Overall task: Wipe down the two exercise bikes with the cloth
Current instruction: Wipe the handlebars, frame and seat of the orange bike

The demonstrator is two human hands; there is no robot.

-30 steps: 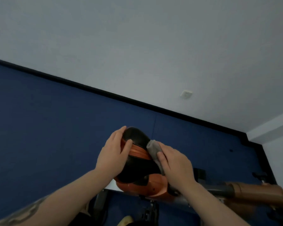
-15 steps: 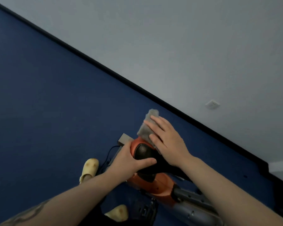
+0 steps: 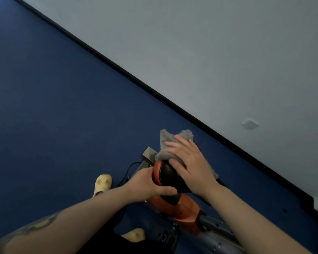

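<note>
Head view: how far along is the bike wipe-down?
Done: nothing provably; no surface shows whether it has been wiped.
In hand: the right hand presses the grey cloth flat onto the black saddle of the orange bike, while the left hand grips the saddle's edge.
Left: this bike's frame, and a second bike, which is out of view.

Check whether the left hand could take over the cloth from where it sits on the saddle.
Probably yes: the left hand grips the saddle just beside the cloth, but the right hand lies flat on it and would have to lift first.
</note>
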